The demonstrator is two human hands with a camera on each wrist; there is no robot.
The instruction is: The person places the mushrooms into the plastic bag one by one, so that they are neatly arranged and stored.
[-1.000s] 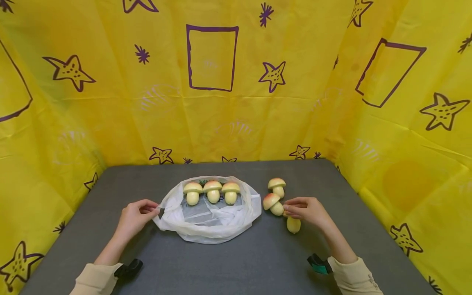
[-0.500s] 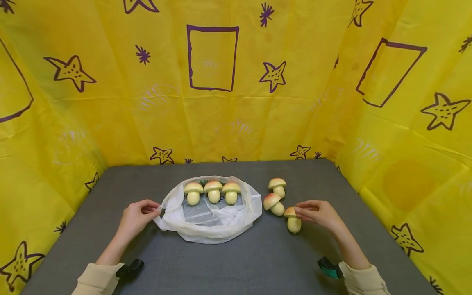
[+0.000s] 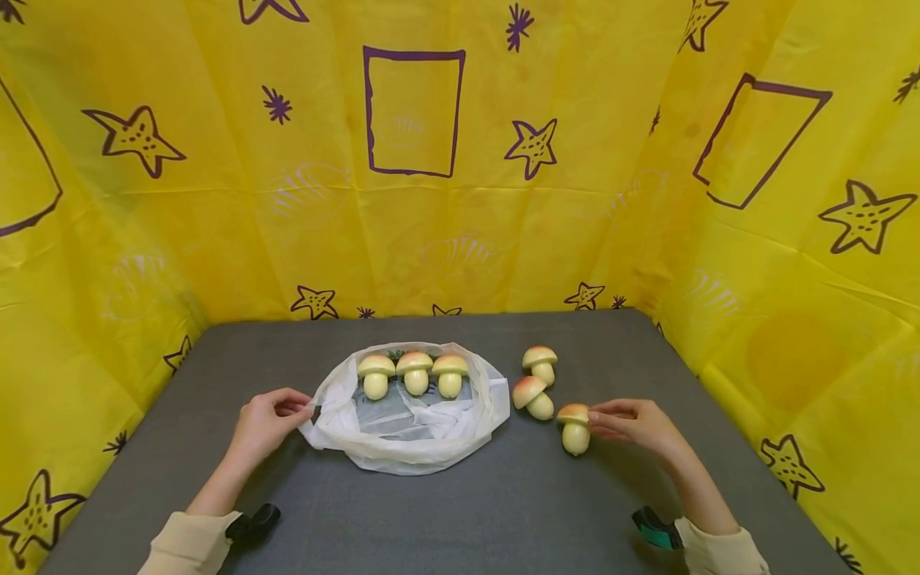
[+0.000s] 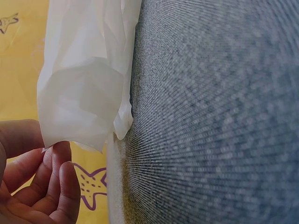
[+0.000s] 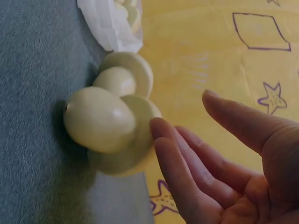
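My left hand (image 3: 269, 419) pinches the left rim of a white plastic bag (image 3: 402, 459), whose mouth is spread wide. In the left wrist view, thumb and fingers meet at the edge of the bag (image 4: 84, 98). Inside it, three toy mushrooms with pale stems and orange-tinged caps, the middle one (image 3: 414, 373) among them, lie in a row. Three more lie right of the bag: a far one (image 3: 540, 365), a tilted one (image 3: 533, 398) and a near one (image 3: 575, 429). My right hand (image 3: 636, 425) has its fingertips at the near mushroom's cap; the right wrist view shows the thumb (image 5: 233, 112) apart.
A dark grey tabletop (image 3: 431, 519) carries everything. Yellow cloth (image 3: 410, 239) with purple drawings walls in the back and both sides. Some green (image 3: 396, 354) shows behind the mushrooms in the bag.
My right hand has drawn back to the right, off the near mushroom's cap to its right edge. That mushroom has shifted slightly right. The left hand and bag have stayed put.
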